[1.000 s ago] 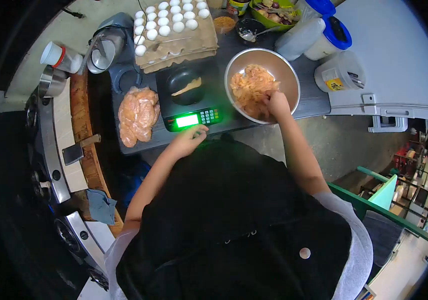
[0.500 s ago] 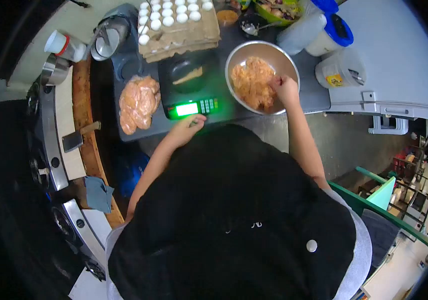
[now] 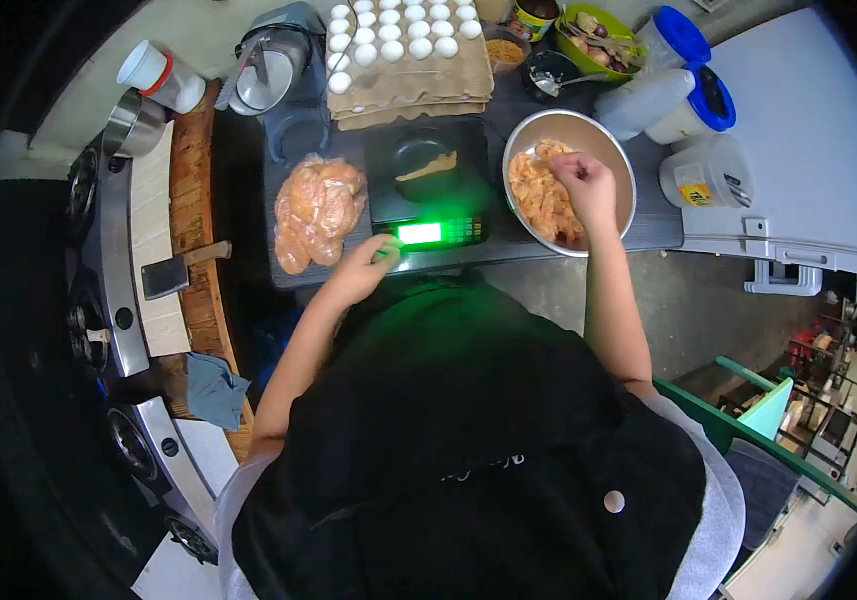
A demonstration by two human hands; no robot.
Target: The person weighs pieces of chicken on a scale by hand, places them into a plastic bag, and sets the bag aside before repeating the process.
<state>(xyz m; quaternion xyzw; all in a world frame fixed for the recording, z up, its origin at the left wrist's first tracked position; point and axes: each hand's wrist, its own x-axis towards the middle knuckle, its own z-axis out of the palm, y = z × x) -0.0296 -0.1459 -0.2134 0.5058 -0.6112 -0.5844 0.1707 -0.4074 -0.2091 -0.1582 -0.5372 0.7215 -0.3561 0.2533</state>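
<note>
My left hand (image 3: 367,268) is at the front left corner of a black digital scale (image 3: 381,192), its fingers curled and seemingly empty. The scale's display (image 3: 421,233) glows bright green. On its dark pan lies one strip of raw meat (image 3: 431,167). Over the right part of a steel bowl (image 3: 625,190) is my right hand (image 3: 591,185), fingertips pinched together; what they hold, if anything, I cannot make out. Orange-pink raw meat pieces (image 3: 539,198) fill the bowl's left side. Left of the scale sits a clear plastic bag of raw meat (image 3: 319,212).
Stacked egg trays (image 3: 411,85) with white eggs stand behind the scale. Behind the bowl are a green bowl (image 3: 621,70), a small black bowl with a spoon (image 3: 547,75) and blue-lidded tubs (image 3: 711,100). A cleaver (image 3: 171,276) lies on the left ledge, beside stove burners.
The whole view has shifted, so the table appears farther right. My right hand has risen off the meat in the bowl. My left hand has moved left along the scale's front edge.
</note>
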